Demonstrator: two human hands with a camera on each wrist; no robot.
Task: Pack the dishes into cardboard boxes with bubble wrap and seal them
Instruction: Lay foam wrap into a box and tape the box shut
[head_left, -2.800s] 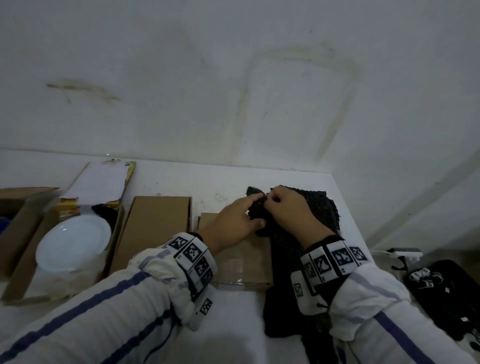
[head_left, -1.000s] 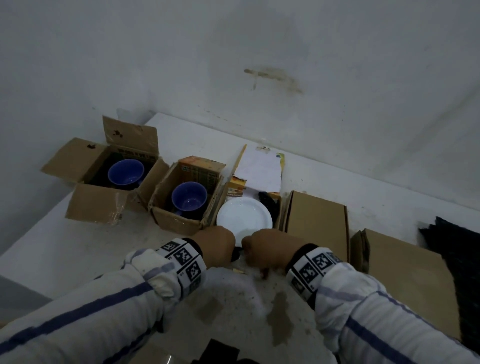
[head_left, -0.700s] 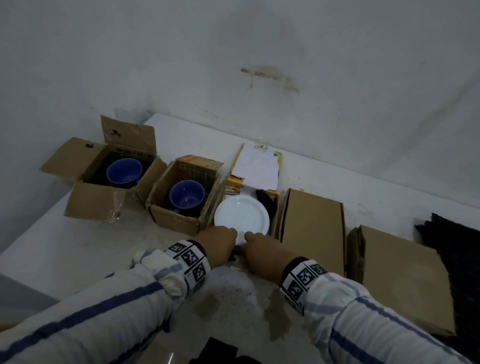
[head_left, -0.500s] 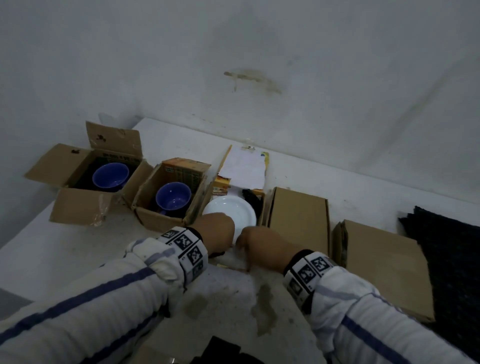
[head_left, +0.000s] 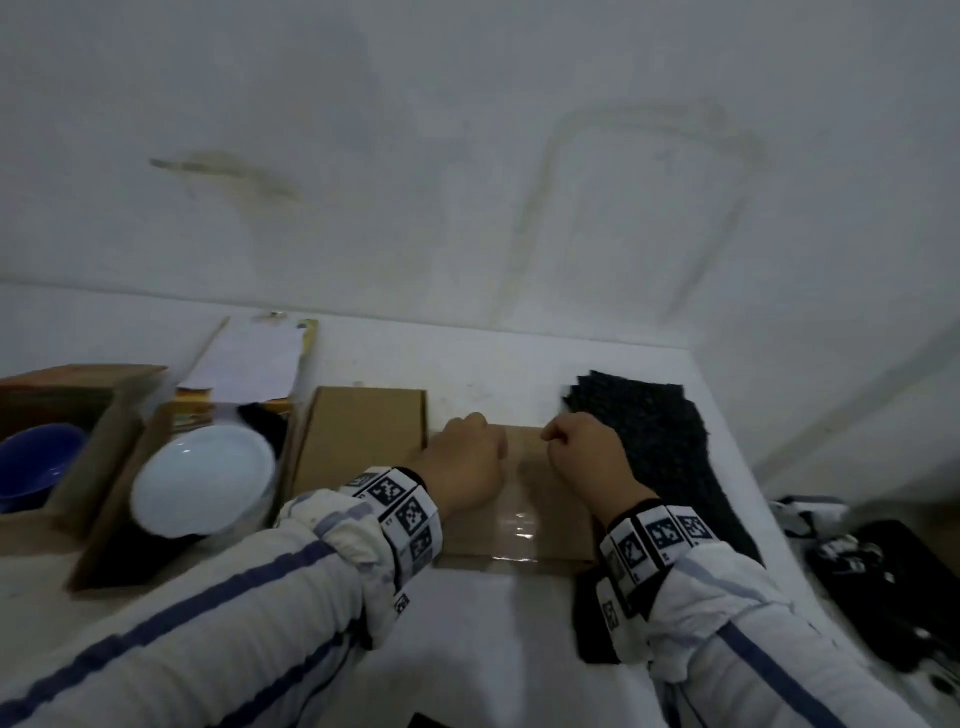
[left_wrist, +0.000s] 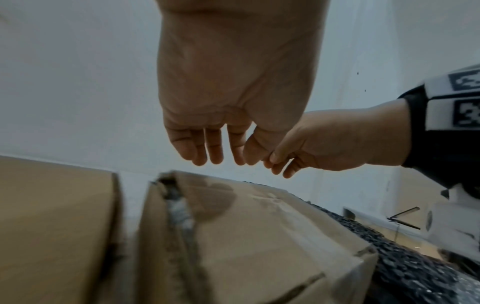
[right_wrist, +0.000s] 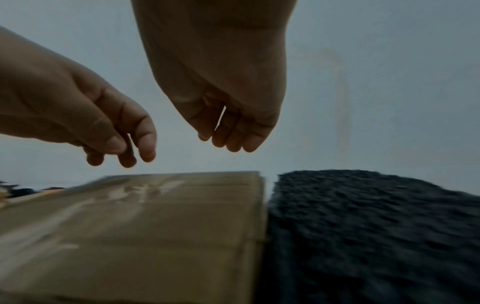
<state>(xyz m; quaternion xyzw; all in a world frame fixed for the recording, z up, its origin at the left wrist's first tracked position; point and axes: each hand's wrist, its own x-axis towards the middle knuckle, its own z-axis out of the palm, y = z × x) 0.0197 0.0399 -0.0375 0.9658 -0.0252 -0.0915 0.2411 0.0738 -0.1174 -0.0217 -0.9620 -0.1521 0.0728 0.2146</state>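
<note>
A: So, where are the hands?

B: Both hover over the taped box (head_left: 519, 499) at the right of the bench (head_left: 493, 639). The left hand (head_left: 465, 462) hangs with fingers loosely curved and holds nothing. The right hand (head_left: 584, 457) has thumb and fingertips drawn together, but I see nothing between them; whether it pinches something thin, I cannot tell.

A: And the bubble wrap?

B: The dark bubble wrap (head_left: 660, 447) lies just beside the box, on its right. The white plate (head_left: 202, 483) sits in an open box (head_left: 114, 540) well to the left, and a blue bowl (head_left: 31, 462) in another box beyond it.

A: What's the step, you reckon?

B: Probably fetching a sheet of wrap for the plate. I'd lift one sheet by its near corner with the right hand, steady the pile with the left so the rest doesn't drag off the bench, and carry it low across the closed plain box (head_left: 363, 441).
</note>
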